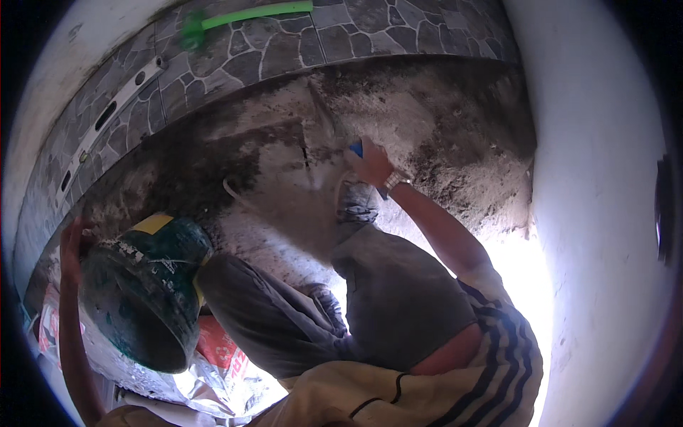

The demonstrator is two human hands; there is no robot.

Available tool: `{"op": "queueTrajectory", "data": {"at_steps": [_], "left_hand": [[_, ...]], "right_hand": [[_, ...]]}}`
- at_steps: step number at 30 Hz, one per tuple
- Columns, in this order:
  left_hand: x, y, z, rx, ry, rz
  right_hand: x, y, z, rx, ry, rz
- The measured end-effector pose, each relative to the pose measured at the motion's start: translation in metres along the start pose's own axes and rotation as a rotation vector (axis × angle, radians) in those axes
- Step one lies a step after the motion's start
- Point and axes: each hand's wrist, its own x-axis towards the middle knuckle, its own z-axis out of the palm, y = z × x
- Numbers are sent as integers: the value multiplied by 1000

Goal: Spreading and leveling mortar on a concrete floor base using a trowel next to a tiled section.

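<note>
My right hand (372, 164) is shut on a small blue object (356, 148), mostly hidden in its grip, above the dark, rough floor (427, 121). My left hand (73, 238) is at the far left, beside a dirty dark green bucket (139, 306) with a yellow patch, near the edge of the tiled surface; its fingers are dim and too unclear to read. The bucket lies tilted with its mouth toward me. My bent legs in grey trousers are between the bucket and my right arm.
Grey stone-pattern tiles (348, 28) run along the back, bearing a long spirit level (107, 117) and a bright green bar (256, 14). A white wall (590, 213) rises at the right. A red-and-white sack (224, 356) lies under and behind the bucket. Bright light falls on the floor beside me.
</note>
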Motion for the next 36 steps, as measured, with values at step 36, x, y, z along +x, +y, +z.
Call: {"op": "queueTrajectory", "data": {"at_steps": [36], "left_hand": [[-6,-12,-25,81,-61,-37]], "right_hand": [[192,100,-112,1619,575,741]]}}
